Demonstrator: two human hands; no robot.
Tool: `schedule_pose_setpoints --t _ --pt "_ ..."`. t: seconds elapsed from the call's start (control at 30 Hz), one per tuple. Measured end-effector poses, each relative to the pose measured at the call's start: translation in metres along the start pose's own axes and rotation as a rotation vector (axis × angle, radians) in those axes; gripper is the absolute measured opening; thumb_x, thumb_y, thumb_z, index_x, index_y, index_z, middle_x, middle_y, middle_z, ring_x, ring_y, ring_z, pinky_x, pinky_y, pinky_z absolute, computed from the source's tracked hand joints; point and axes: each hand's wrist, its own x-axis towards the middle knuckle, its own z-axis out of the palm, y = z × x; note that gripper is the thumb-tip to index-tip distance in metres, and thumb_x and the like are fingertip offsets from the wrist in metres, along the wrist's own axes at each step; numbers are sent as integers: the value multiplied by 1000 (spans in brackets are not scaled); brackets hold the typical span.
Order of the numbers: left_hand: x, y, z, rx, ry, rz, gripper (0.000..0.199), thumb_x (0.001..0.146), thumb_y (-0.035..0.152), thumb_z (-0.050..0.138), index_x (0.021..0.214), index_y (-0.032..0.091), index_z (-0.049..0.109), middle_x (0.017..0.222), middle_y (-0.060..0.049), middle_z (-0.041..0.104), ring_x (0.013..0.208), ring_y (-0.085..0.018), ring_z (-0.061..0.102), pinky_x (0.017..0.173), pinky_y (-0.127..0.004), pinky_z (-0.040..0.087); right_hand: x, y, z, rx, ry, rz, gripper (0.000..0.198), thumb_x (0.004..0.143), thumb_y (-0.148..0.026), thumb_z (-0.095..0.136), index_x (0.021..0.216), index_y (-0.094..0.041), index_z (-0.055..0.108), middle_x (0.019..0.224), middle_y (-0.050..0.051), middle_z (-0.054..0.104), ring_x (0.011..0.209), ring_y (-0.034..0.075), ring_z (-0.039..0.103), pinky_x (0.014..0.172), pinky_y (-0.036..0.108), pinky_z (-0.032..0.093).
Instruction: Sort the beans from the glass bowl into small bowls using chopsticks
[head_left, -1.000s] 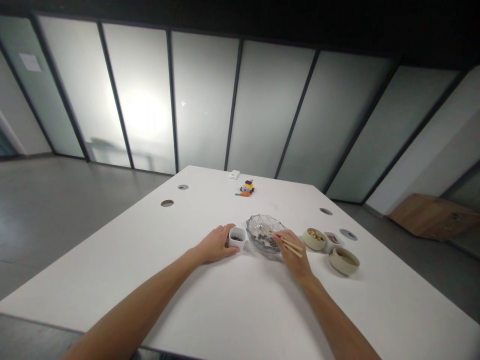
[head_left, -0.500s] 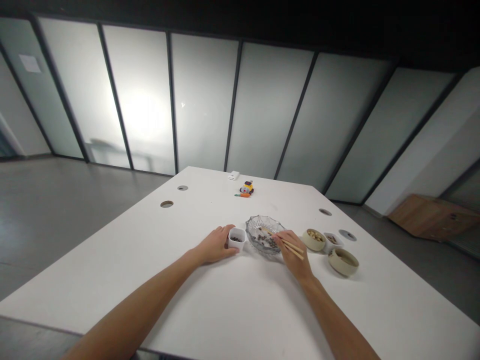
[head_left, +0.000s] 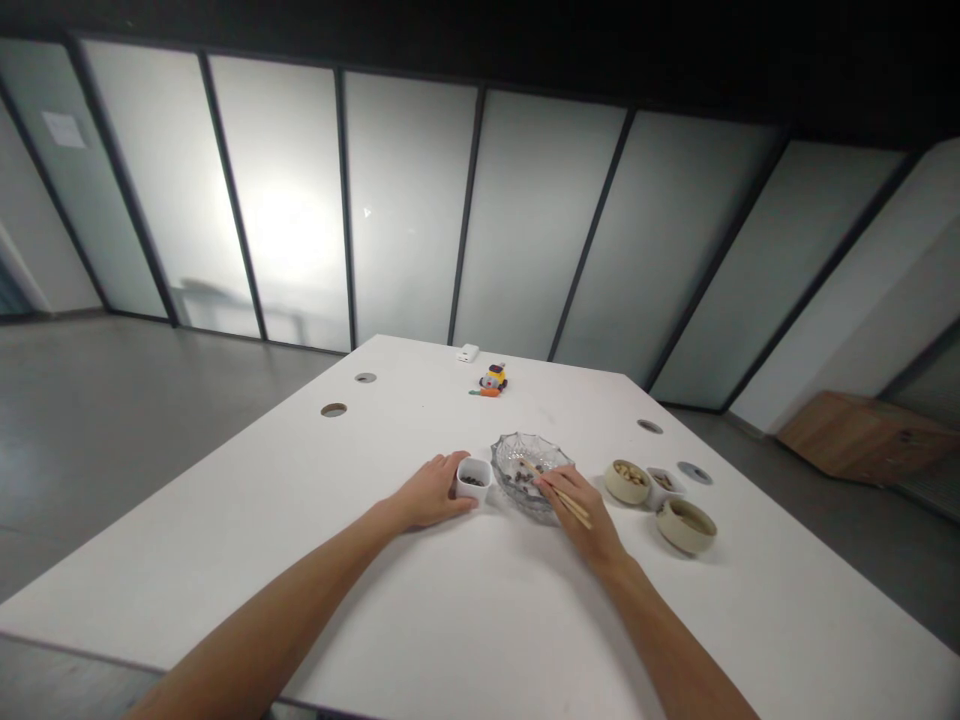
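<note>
My left hand [head_left: 436,490] is curled round the left side of a small white cup [head_left: 475,494] standing on the table, with small dark pieces in its bottom. Just right of the cup is a scalloped clear glass bowl [head_left: 510,487] holding several small dark, bean-like pieces. A pair of wooden chopsticks [head_left: 571,508] is gripped in my right hand [head_left: 576,505], which reaches over the bowl's right rim. The chopstick tips are inside the bowl; whether they pinch a piece is too small to tell. My right hand hides part of the bowl.
To the right stand a beige bowl [head_left: 627,483] of light nut-like pieces, a white cup [head_left: 664,487] with dark contents and another beige bowl [head_left: 685,527]. Farther back on the white table [head_left: 405,420] are a yellow toy vehicle [head_left: 495,377], a toy carrot [head_left: 487,393] and a white box [head_left: 468,353].
My right hand has shifted slightly left over the glass bowl, carrying the chopsticks with it. My left hand and the white cup have stayed in place.
</note>
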Motion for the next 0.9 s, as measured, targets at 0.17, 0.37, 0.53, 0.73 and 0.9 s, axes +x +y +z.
schedule_pose_setpoints --t 0.17,0.37,0.53,0.73,0.9 --pt "0 0 0 -7 6 7 71 90 48 79 153 24 58 135 -16 75 127 -41 71 108 -51 56 2 -4 -4 -3 53 -21 39 113 -56 63 97 -26 82 95 8 79 87 27 77 83 41 66" --pt "1 -1 1 -5 10 15 67 90 49 80 149 26 60 137 -14 75 129 -40 70 110 -50 55 2 -5 -4 -30 13 -35 42 114 -58 60 93 -27 80 90 8 80 83 26 76 81 42 65" --pt "0 0 0 -7 -2 0 70 91 48 80 153 24 58 136 -15 75 128 -40 70 109 -51 55 1 -7 0 -21 -8 -30 46 115 -60 58 92 -26 80 91 7 79 84 26 76 81 40 64" --pt "-2 1 -1 -24 -3 1 69 91 48 79 152 24 59 134 -15 76 126 -39 71 107 -50 56 1 -7 -2 2 28 8 45 113 -60 62 91 -26 81 92 8 79 84 26 76 81 40 64" --pt "0 0 1 -14 0 -6 70 90 49 80 152 24 58 137 -15 75 129 -40 71 110 -51 55 1 -5 -3 4 112 -4 41 112 -58 66 92 -26 82 92 8 78 83 26 75 81 40 65"
